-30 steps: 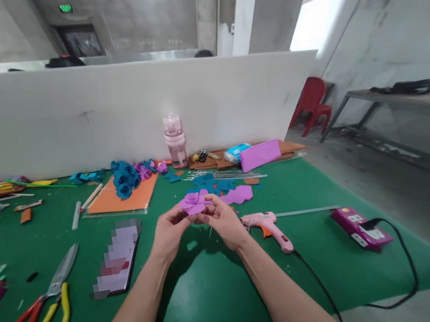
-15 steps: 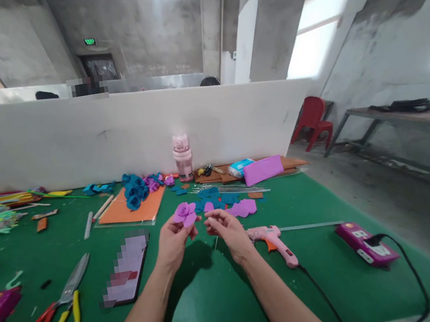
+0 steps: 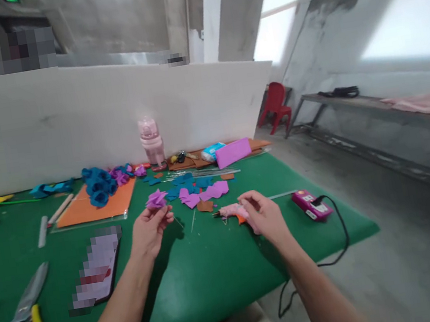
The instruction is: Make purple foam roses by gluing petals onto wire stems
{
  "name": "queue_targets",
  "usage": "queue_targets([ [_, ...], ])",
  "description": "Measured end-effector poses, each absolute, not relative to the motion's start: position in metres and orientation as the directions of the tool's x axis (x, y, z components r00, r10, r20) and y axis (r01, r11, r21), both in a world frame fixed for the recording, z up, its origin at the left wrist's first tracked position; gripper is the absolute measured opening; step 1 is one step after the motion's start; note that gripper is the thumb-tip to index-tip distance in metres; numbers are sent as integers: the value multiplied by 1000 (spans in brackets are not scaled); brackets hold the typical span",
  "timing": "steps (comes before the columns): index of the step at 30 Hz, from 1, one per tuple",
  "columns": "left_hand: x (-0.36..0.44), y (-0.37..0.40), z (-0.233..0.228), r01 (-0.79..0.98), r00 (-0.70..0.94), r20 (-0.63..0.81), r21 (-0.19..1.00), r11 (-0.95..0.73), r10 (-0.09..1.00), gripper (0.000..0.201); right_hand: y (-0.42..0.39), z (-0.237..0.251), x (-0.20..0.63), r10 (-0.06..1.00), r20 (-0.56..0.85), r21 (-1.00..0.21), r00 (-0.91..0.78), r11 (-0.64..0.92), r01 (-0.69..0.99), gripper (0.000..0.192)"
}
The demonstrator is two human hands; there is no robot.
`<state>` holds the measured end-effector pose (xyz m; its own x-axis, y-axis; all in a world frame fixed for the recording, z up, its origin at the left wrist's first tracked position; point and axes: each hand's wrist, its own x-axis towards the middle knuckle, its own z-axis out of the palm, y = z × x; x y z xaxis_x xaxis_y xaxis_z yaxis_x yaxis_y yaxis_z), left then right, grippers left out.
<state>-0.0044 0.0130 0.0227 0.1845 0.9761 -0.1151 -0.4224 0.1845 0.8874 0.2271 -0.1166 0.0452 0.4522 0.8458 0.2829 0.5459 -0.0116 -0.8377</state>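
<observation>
Purple felt flower (image 3: 156,199), petals curled, on wire

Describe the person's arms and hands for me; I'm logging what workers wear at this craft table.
Both forearms are bare up to the frame edge: no sleeves show. The left hand and right hand wear no gloves. No watch, bracelet or ring can be made out, though the blur would hide small details on the fingers.

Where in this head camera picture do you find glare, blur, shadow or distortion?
Head view: the windows at upper right are blown out white; the left hand with its purple flower casts a dark shadow on the green mat; the picture is slightly soft overall; the partition bows from the wide lens.
</observation>
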Motion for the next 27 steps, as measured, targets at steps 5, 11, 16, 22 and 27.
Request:
queue_targets([
  [5, -3, 9, 22, -395, 240, -156, 886, 243, 958, 27, -136, 20, 273, 903, 10, -635, 430, -327, 700, 19],
  [11, -2, 4, 21, -388, 289, -169, 879, 277, 942, 28, -122, -3, 275, 924, -136, -534, 357, -371, 760, 11],
  [16, -1, 4, 20, -399, 315, -129, 881, 254, 940, 28, -123, 9, 272, 923, -224, -837, 313, -347, 424, 17],
  [22, 1, 0, 20, -409, 330, -68, 889, 208, 941, 29, -137, 32, 237, 949, -211, -925, 235, -117, -361, 31],
  [27, 2, 0, 19, -428, 369, -69, 872, 236, 927, 27, -137, 38, 201, 978, -172, -920, 116, -118, -373, 32],
])
